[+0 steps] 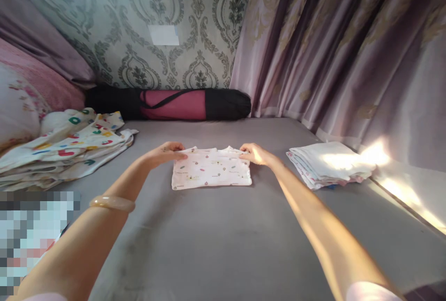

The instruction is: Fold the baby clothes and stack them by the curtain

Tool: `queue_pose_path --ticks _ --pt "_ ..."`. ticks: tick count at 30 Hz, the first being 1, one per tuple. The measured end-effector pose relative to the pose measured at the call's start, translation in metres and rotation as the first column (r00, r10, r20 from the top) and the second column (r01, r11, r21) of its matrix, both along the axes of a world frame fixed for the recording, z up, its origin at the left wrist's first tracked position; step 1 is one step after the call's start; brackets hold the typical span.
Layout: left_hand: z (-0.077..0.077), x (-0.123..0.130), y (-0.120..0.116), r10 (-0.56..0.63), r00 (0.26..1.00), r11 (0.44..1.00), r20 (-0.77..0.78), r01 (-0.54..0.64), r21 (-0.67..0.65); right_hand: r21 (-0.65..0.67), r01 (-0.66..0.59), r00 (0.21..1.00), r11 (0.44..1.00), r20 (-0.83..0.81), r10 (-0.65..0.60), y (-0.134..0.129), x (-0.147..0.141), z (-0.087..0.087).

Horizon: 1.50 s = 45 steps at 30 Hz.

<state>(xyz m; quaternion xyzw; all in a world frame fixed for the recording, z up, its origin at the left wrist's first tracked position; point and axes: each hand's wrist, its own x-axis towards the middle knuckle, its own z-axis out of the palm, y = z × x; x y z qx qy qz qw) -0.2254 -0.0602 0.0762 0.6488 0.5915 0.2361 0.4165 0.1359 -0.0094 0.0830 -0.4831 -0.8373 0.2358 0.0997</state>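
A small white garment (pixel 211 168) with tiny coloured prints lies folded into a wide rectangle in the middle of the grey sheet (pixel 223 236). It looks like a baby's shirt. At its far left corner my left hand (pixel 169 152) pinches the cloth between thumb and fingers. My right hand (pixel 257 154) grips the far right corner the same way. Both forearms reach forward, and a pale bangle (pixel 112 203) circles the left one. The garment's near edge rests on or just over the sheet; I cannot tell which.
A stack of folded white clothes (pixel 327 161) sits at the right in sunlight. Loose printed clothes (pixel 80 138) are heaped at the left beside a pink pillow (pixel 45 78). Along the patterned wall lies a black and maroon bag (pixel 174 104). Curtains (pixel 313 45) hang at the right.
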Motion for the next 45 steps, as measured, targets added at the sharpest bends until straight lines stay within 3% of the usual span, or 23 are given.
queue_pose_path --ticks 5,7,9,11,13,15,17,20,24,26,31,35,40,45 --pt "0.045 0.001 -0.017 0.018 0.992 0.985 0.128 -0.039 0.166 0.067 -0.055 0.971 0.996 -0.229 0.069 -0.008 0.014 0.034" --pt "0.057 0.003 -0.027 0.04 0.996 0.952 0.083 -0.064 0.301 0.149 -0.079 0.943 0.986 -0.309 0.123 -0.016 0.018 0.043" --pt "0.06 0.004 -0.041 0.1 0.994 0.899 -0.054 -0.067 0.432 0.269 -0.024 0.938 0.963 -0.327 0.115 -0.029 0.021 0.042" --pt "0.049 0.004 -0.058 0.108 0.969 0.868 -0.222 0.017 0.497 0.397 -0.007 0.953 0.918 -0.275 0.126 -0.047 0.025 0.029" --pt "0.03 0.005 -0.079 -0.01 0.933 0.866 -0.36 0.188 0.464 0.454 -0.133 0.958 0.881 -0.17 0.232 -0.07 0.032 0.009" --pt "0.01 0.005 -0.1 -0.175 0.875 0.85 -0.45 0.366 0.38 0.421 -0.303 0.932 0.855 -0.053 0.357 -0.092 0.039 -0.011" --pt "-0.005 0.004 -0.117 -0.258 0.832 0.839 -0.491 0.445 0.314 0.369 -0.37 0.92 0.853 0.02 0.391 -0.109 0.046 -0.024" --pt "-0.009 0.006 -0.127 -0.245 0.847 0.872 -0.471 0.405 0.274 0.337 -0.306 0.949 0.89 0.034 0.314 -0.121 0.047 -0.027" --pt "-0.002 0.024 -0.115 -0.088 0.894 0.902 -0.439 0.258 0.345 0.339 -0.206 0.975 0.918 -0.01 0.223 -0.119 0.025 -0.022" --pt "-0.006 0.042 -0.106 -0.029 0.893 0.875 -0.449 0.24 0.42 0.342 -0.198 0.978 0.918 0.003 0.21 -0.118 0.005 -0.023" --pt "-0.032 0.085 -0.09 -0.009 0.84 0.795 -0.543 0.335 0.505 0.328 -0.234 0.971 0.915 0.121 0.205 -0.116 -0.05 -0.033" --pt "-0.05 0.099 -0.082 0.06 0.77 0.779 -0.635 0.361 0.512 0.349 -0.235 0.969 0.907 0.153 0.193 -0.109 -0.074 -0.042" --pt "-0.068 0.1 -0.076 0.057 0.727 0.839 -0.684 0.337 0.428 0.285 -0.22 0.97 0.933 0.168 0.177 -0.097 -0.078 -0.062" --pt "-0.074 0.1 -0.076 0.029 0.727 0.875 -0.686 0.314 0.369 0.281 -0.222 0.969 0.934 0.171 0.179 -0.094 -0.076 -0.071"
